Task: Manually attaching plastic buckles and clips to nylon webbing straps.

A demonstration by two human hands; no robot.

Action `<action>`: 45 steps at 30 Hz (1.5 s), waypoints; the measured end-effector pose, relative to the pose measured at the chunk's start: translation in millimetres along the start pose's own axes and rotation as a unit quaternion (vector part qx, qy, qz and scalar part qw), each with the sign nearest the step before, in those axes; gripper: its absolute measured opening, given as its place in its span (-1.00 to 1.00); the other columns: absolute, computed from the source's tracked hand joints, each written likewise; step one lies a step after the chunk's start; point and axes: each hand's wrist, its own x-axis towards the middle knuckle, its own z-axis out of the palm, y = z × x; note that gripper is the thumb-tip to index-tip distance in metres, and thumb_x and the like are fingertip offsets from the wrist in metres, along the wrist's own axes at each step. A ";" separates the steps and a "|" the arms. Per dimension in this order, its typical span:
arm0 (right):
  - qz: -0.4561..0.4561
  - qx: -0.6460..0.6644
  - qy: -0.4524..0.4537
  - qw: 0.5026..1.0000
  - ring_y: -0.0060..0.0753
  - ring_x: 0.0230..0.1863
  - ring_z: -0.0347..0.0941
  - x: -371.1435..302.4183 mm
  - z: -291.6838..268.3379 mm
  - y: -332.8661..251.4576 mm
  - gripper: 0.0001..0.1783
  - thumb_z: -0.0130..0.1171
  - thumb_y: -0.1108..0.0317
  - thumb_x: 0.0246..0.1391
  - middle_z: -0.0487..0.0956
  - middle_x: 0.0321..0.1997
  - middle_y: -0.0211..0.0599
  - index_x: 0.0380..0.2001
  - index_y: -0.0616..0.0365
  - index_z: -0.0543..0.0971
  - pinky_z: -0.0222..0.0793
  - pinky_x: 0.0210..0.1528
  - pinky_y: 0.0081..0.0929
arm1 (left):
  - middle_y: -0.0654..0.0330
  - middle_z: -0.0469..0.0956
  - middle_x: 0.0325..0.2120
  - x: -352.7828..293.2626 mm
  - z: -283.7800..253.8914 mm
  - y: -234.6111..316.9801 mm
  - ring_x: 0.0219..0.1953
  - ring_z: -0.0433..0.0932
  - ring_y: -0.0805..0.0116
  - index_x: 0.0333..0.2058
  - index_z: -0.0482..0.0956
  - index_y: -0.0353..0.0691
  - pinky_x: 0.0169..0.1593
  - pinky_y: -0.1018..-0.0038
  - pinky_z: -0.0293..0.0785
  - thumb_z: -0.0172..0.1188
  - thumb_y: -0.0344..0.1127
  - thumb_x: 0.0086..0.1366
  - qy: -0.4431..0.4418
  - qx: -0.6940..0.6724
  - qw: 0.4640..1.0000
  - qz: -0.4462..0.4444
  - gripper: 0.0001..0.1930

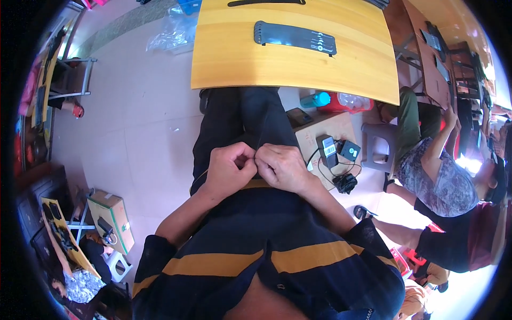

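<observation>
- Anything pinched is hidden where the left hand (229, 168) and right hand (282, 166) meet above the legs (220, 120); fingers curled, tips pressed together.
- Held close, probably for steadiness.
- Dark strips (293, 38) lie fanned on the desk (224, 64), its near edge clear of both hands.
- Room left, over floor (144, 117); box (344, 125) with chargers (327, 152) right.
</observation>
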 end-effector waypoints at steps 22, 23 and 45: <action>0.003 -0.001 0.051 0.999 -0.06 -0.49 0.55 -0.8 7.7 5.0 -0.89 0.23 0.57 -0.01 0.52 -0.51 -0.16 -0.48 0.22 0.48 0.49 -0.41 -0.26 | 0.11 0.64 -0.57 3.7 3.1 0.0 -0.55 0.63 0.47 -0.42 0.60 -0.37 -0.45 0.51 0.51 0.21 -0.58 0.16 0.027 0.020 0.999 0.027 -0.97; 0.001 0.005 0.049 0.999 -0.06 -0.50 0.54 -0.7 8.2 5.2 -0.89 0.23 0.57 -0.01 0.52 -0.51 -0.16 -0.48 0.22 0.48 0.49 -0.41 -0.26 | 0.09 0.62 -0.58 3.4 2.3 1.2 -0.56 0.63 0.43 -0.42 0.60 -0.36 -0.45 0.49 0.50 0.21 -0.58 0.15 0.026 0.037 0.998 0.041 -0.97; 0.171 0.199 0.028 0.965 -0.08 -0.47 0.48 -0.4 0.1 7.4 -0.78 0.19 0.34 0.33 0.46 -0.50 -0.12 -0.38 0.24 0.47 0.39 -0.39 -0.28 | 0.35 0.46 -0.64 24.1 -6.9 6.1 -0.54 0.35 0.73 -0.46 0.53 -0.32 -0.49 0.60 0.26 0.25 -0.53 0.16 -0.032 -0.005 0.999 0.021 -0.93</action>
